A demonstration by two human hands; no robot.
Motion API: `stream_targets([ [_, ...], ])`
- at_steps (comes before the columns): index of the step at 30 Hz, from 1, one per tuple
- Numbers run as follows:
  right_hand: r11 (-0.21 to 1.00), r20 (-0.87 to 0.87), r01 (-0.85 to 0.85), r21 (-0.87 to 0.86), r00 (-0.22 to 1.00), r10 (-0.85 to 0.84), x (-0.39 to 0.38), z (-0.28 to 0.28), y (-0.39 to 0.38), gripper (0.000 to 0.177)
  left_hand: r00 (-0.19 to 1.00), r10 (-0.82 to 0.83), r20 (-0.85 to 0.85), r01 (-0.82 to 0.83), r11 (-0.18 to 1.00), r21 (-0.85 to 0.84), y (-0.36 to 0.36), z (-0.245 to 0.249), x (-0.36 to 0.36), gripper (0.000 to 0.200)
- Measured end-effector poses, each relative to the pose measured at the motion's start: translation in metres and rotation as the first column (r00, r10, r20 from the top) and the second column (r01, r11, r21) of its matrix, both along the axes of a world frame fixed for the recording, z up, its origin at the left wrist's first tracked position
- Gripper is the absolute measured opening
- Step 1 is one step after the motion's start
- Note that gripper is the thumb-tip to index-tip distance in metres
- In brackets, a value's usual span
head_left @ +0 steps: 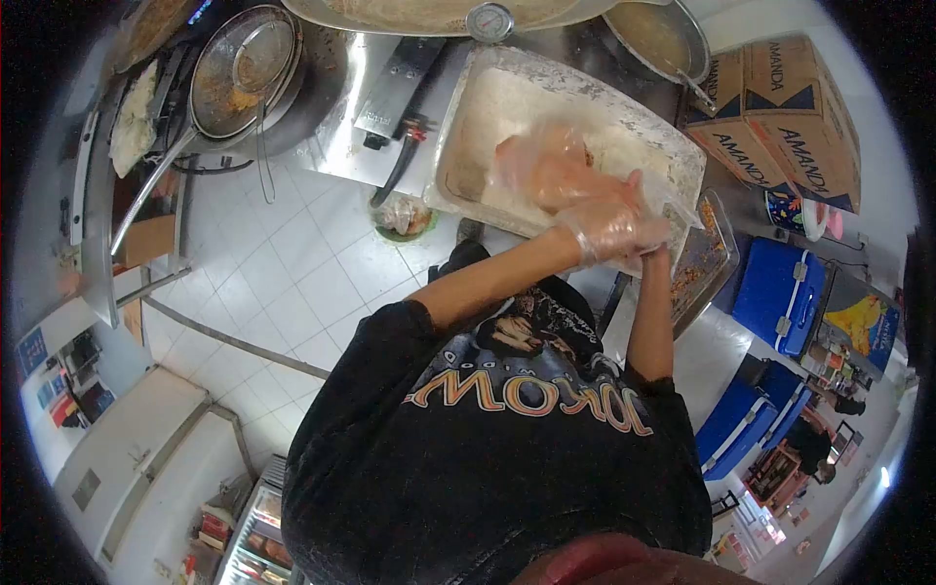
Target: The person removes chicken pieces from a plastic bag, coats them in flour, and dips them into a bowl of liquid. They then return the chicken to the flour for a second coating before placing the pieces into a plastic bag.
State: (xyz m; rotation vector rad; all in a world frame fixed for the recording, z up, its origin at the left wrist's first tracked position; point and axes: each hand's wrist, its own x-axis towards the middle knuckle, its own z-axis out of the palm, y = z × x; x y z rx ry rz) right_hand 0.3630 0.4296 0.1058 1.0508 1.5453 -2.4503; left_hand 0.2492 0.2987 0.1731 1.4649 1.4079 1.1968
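My left hand [603,229], in a clear plastic glove, is closed over the near right part of a floury tray [450,180]. Close against it, my right hand [651,232] is bent inward, partly hidden by the left, with loose clear plastic [675,198] beside it. Beyond both hands, a pinkish-orange mass [561,180] wrapped in clear plastic is smeared by motion. I cannot tell exactly what the fingers grip. Pale flour [507,97] covers much of the tray's bottom.
A pan with strainers [229,93] sits at the upper left. A dial thermometer [489,21] shows at the top, beside a large basin [409,14]. Cardboard boxes [780,117] and a pot [663,39] stand right of the tray. Blue coolers [775,292] are farther right.
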Motion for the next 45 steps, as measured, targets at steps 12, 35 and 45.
stream_targets([
  [12, 0.861, -0.050, 0.245, 0.446, 0.967, -0.249, 0.004, 0.078, 0.007, 0.040, 0.893, 0.271, -0.360, -0.030, 0.833, 0.553, -0.011, 0.025, 0.001, 0.015],
  [35, 0.195, -0.148, 0.381, 0.904, 0.706, -0.693, 0.213, 0.071, 0.079, 0.026, 0.844, 0.193, -0.500, -0.391, 0.860, -0.328, 0.025, -0.111, -0.080, 0.072],
  [45, 0.269, 0.468, -0.473, 0.839, 0.879, 0.087, -0.105, -0.023, 0.004, 0.055, 0.632, -0.205, -0.747, -0.487, 0.646, -0.588, -0.012, -0.203, -0.145, 0.037],
])
